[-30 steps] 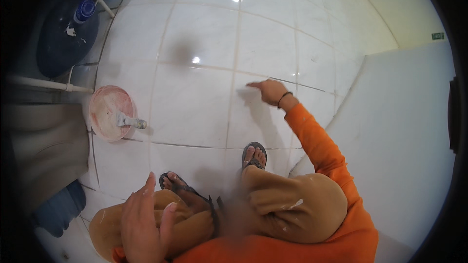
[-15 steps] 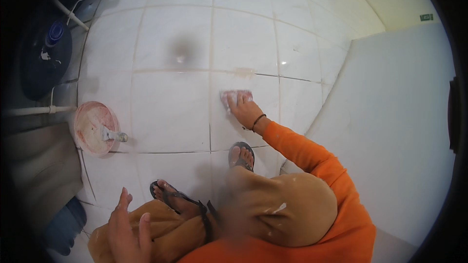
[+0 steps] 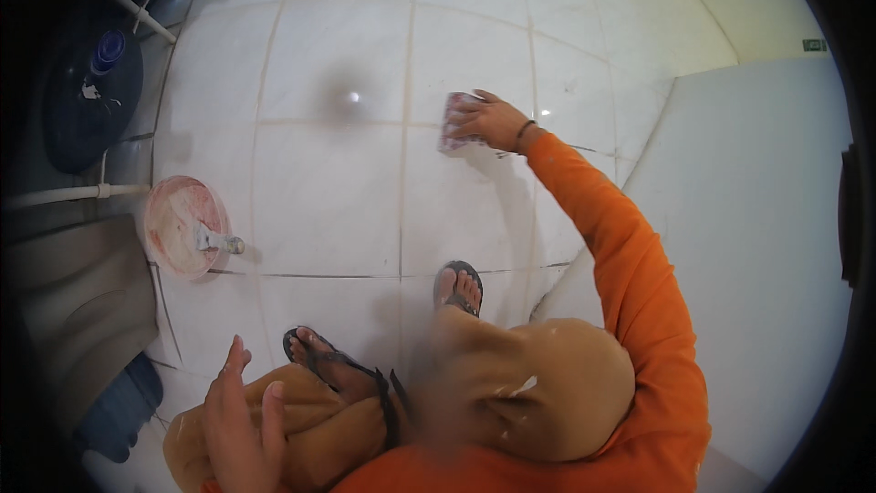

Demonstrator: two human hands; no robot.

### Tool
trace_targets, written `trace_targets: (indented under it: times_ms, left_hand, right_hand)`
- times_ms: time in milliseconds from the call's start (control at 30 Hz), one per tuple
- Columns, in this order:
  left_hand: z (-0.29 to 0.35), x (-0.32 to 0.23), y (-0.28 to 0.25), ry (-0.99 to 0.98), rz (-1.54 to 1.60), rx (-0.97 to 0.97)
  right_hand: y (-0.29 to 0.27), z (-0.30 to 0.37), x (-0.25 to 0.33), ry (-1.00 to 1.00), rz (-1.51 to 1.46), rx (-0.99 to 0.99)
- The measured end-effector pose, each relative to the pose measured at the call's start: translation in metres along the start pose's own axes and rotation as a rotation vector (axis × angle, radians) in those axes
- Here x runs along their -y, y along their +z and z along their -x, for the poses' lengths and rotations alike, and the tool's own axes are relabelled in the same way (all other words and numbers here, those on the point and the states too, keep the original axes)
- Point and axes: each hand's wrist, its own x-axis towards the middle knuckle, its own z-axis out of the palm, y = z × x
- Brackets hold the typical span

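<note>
My right hand (image 3: 493, 120) presses a pink-and-white cloth (image 3: 453, 108) flat onto the white tiled floor (image 3: 328, 183), over a joint between tiles. Its fingers lie across the cloth and hide part of it. Pale filler shows in several joints, while others look dark. Above my left knee, my left hand (image 3: 242, 424) hovers with fingers apart and nothing in it. To the left stands a pink tub (image 3: 173, 260) with whitish paste inside. A short-handled tool (image 3: 217, 239), coated in the same paste, rests over the tub's rim.
My sandalled feet (image 3: 458, 285) stand on the near tiles. Along the left are white pipes (image 3: 73, 196), a dark rounded container (image 3: 87, 132) with a blue roll-like item (image 3: 108, 50), and a grey panel (image 3: 82, 301). A white wall or panel (image 3: 730, 246) bounds the right side.
My right hand has slid the cloth away from me and slightly right, up to the tile joint, with the arm stretched further. The left hand stays nearly still.
</note>
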Motion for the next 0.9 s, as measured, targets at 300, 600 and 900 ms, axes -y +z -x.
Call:
trace_targets:
  times_ms: [300,600,900]
  left_hand:
    - [-0.008,-0.01,-0.017,-0.001,-0.057,0.164]
    - [-0.018,-0.026,-0.025,-0.108,-0.137,0.275]
    - [-0.006,-0.025,-0.029,-0.125,-0.136,0.226]
  right_hand:
    - [0.025,0.13,0.004,0.317,0.032,0.205]
    - [0.092,0.067,0.044,0.708,0.254,-0.021]
    - [0.019,0.079,0.084,0.775,-0.395,0.22]
